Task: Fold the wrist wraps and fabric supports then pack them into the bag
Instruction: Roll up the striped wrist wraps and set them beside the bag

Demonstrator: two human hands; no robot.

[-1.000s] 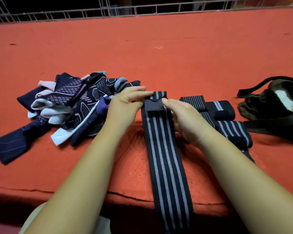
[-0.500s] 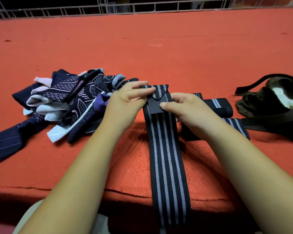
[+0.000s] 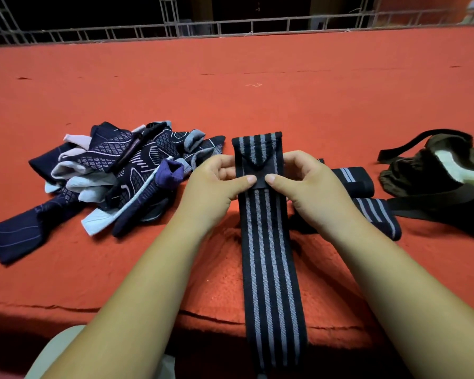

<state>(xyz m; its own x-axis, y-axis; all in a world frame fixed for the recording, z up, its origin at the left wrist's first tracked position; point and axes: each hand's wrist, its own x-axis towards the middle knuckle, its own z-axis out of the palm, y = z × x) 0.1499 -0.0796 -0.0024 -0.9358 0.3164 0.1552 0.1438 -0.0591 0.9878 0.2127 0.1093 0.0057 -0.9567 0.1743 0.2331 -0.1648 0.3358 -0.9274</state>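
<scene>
Right now the striped wrist wrap [image 3: 268, 242] lies lengthwise toward me, its near end hanging over the red table [image 3: 257, 99] edge. My left hand [image 3: 214, 187] and right hand [image 3: 309, 187] each pinch its far end, thumbs on the black patch. I judge the fold is just starting; next I need an even, tight roll toward me.

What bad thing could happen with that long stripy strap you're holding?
1. The striped wrap trails over the near edge of the red surface. Only the left hand and right hand pinch its far end, so its hanging tail might drag it off if they let go.
2. The rolled wraps lie close beside the right hand; a nudge could perhaps loosen them.
</scene>
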